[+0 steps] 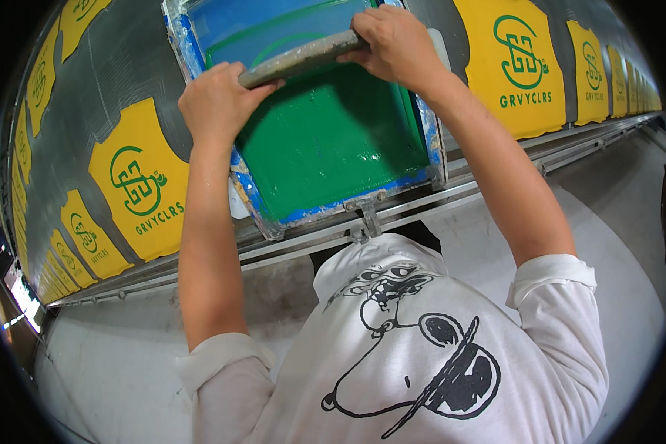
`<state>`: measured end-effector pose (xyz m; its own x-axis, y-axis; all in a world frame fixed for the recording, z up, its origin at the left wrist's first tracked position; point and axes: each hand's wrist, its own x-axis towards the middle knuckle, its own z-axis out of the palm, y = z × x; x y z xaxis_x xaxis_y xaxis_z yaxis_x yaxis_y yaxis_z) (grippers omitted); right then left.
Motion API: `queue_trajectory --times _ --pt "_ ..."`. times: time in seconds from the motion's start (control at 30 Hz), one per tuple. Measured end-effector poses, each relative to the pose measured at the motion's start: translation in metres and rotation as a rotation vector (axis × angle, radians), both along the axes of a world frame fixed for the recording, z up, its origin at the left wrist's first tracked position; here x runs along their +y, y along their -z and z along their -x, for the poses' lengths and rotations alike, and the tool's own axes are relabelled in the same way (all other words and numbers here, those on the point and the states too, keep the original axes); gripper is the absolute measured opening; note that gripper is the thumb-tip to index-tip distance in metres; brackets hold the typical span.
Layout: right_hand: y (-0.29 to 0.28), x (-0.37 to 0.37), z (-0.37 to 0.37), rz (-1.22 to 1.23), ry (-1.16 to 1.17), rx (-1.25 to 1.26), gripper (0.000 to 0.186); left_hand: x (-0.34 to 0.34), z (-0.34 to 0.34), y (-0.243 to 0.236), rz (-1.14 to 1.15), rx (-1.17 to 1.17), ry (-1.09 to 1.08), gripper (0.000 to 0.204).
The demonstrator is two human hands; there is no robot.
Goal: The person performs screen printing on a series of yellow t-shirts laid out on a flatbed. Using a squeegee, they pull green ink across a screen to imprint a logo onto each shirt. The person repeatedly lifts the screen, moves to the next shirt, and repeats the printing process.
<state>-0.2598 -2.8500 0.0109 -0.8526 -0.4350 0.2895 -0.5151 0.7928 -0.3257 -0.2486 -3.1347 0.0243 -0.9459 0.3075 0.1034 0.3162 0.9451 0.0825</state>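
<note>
Left hand (213, 103): closed around the left end of a long, worn squeegee (300, 59), thumb laid along its near side and the other fingers curled over the top
Right hand (398, 46): closed around the right end of the same squeegee, knuckles up, thumb on its near side
Squeegee: held by both hands crosswise inside the printing frame (325, 212), its right end farther from the body than its left; whether its lower edge presses on the mesh I cannot tell
Printing frame: blue and scuffed along its edges, set at a slant by the near edge of a long dark grey table (166, 44)
Green ink (333, 140): a broad, wet, glossy sheet filling the frame on the near side of the squeegee
Blue mesh (248, 24): inside the frame beyond the squeegee, with a curved green line showing on it
Yellow fabric pieces (137, 181): laid flat on the table to the left and right of the frame, the nearer ones bearing a green emblem above a row of lettering
Metal rail (303, 243): along the near edge of the table
Metal bracket (368, 214): at the frame's near side, reaching toward the rail
White shirt (422, 296): on the person, sleeves rolled, a black cartoon drawing across it
</note>
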Motion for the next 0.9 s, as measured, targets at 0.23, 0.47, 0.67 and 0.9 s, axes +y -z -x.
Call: queue_trajectory --times 0.23,0.47,0.67,0.9 --pt "0.002 0.006 -0.087 0.005 -0.019 -0.033 0.04 0.009 -0.092 -0.002 -0.038 -0.013 -0.006 0.052" --pt "-0.002 0.013 -0.188 0.036 0.015 -0.091 0.037 0.013 -0.186 0.005 -0.123 -0.064 0.0 0.042" --pt "-0.013 0.011 -0.217 0.006 0.033 -0.023 0.027 0.017 -0.215 -0.006 -0.094 -0.127 -0.021 0.038" --pt "-0.012 0.02 -0.212 0.01 -0.04 -0.065 0.017 0.012 -0.219 -0.016 -0.285 -0.235 0.031 0.045"
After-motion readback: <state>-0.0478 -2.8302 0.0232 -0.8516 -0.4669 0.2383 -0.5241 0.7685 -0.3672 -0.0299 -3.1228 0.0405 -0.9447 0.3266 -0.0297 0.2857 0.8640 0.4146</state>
